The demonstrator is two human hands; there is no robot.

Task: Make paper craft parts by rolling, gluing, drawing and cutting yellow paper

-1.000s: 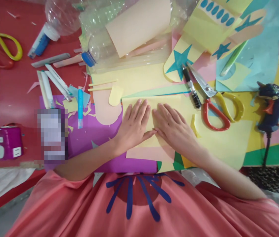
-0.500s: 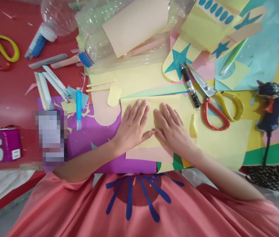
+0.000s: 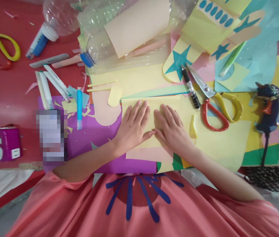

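Both hands lie flat, palms down, on a pale yellow sheet of paper (image 3: 151, 113) in the middle. My left hand (image 3: 133, 128) rests on its left part with the fingers slightly apart. My right hand (image 3: 172, 130) rests on the right part, its fingers stretched forward. The thumb tips touch or nearly touch. Neither hand holds anything. Under the sheet's near side a pink paper (image 3: 149, 154) shows. Large scissors with red and yellow handles (image 3: 209, 93) lie right of the hands, beside a black pen (image 3: 191, 87).
Purple paper (image 3: 85, 144) and a blue marker (image 3: 79, 108) lie to the left, near a blurred-out phone-like object (image 3: 51, 136). Clear plastic bottles (image 3: 107, 49) lie at the back. A dark glue gun (image 3: 269, 108) is at the right. More scissors (image 3: 4, 46) lie far left.
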